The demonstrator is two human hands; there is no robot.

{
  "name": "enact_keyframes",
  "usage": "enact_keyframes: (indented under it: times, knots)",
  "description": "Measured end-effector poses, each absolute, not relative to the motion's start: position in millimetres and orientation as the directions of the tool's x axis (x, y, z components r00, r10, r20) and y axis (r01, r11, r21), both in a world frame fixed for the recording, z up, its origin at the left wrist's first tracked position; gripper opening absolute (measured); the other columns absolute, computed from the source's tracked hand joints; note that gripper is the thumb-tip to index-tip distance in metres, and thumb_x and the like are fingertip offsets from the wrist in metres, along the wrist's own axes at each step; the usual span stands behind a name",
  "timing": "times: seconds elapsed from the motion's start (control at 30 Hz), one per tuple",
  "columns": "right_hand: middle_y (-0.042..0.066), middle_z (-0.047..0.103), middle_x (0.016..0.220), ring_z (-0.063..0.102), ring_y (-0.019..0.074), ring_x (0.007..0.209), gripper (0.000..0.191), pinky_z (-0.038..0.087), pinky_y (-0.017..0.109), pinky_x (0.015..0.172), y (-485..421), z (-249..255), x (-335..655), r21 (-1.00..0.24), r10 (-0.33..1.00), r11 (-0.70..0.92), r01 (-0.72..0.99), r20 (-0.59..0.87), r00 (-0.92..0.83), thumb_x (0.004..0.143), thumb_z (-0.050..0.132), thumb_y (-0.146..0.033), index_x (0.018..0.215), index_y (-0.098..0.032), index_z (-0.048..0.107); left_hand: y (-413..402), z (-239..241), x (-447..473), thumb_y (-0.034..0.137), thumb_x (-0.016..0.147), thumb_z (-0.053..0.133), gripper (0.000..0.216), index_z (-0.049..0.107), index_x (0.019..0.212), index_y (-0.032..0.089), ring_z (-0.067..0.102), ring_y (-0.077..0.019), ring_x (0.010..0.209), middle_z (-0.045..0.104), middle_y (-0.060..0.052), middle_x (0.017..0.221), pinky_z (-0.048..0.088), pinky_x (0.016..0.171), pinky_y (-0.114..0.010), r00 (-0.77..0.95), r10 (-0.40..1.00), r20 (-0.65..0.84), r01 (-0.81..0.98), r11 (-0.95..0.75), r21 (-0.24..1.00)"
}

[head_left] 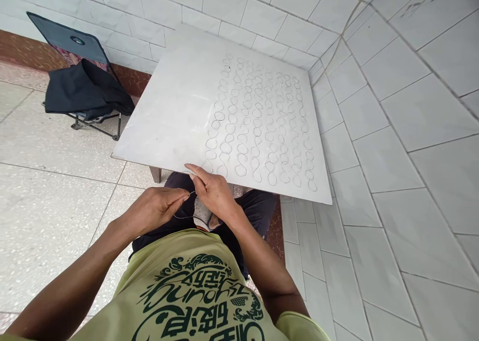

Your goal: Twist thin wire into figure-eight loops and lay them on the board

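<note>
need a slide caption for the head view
Left hand and right hand pinch a thin wire at the near edge of a white board covered with rows of wire loops

The only lettering in view is the dark green print (194, 296) on the chest of the person's yellow-green shirt (164, 261). It has ornate, swirling letters in several stacked lines with curled flourishes around them. Seen from above, at a slant and partly lost in the folds of the cloth and the bottom edge of the view, none of its words can be read with any certainty. A small round mark (77, 41) sits on the back of the dark folding chair (56, 32), too small to make out.
</note>
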State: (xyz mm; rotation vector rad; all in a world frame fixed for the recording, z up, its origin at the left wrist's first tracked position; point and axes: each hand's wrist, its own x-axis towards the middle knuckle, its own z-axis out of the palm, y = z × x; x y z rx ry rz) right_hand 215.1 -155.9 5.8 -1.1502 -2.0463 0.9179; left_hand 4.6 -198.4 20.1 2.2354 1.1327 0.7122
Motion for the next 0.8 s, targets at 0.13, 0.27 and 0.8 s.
enact_keyframes:
  times: [0.13,0.27,0.8]
  knots:
    - [0.005,0.074,0.087,0.062,0.0193,0.071,0.045,0.050,0.032,0.076,-156,4,215,-0.763,0.864,0.437,0.477,0.209,-0.457,0.108,0.039,-0.034,0.147,-0.028,0.061,-200,21,5,0.029,0.103,0.050,0.025,0.075,0.102,0.023,0.068,-0.0159,0.066,0.074,-0.001,0.077,0.053,0.065,-0.026,0.513,0.832,0.213,0.535,-0.503,0.679]
    - [0.007,0.077,0.096,0.068,0.0214,0.081,0.043,0.052,0.033,0.080,-154,0,215,-0.737,0.860,0.458,0.497,0.224,-0.459,0.108,0.042,-0.033,0.144,-0.028,0.064,-201,20,5,0.027,0.104,0.049,0.026,0.075,0.102,0.023,0.067,-0.0153,0.065,0.073,-0.001,0.076,0.052,0.064,-0.026,0.527,0.819,0.226,0.527,-0.523,0.670]
    - [0.003,0.075,0.082,0.068,0.0200,0.073,0.038,0.052,0.033,0.078,-148,3,218,-0.783,0.883,0.394,0.481,0.178,-0.433,0.107,0.046,-0.034,0.140,-0.026,0.064,-201,13,2,0.031,0.105,0.050,0.027,0.074,0.113,0.022,0.071,-0.0142,0.071,0.079,-0.002,0.090,0.052,0.066,-0.023,0.413,0.888,0.202,0.580,-0.427,0.694]
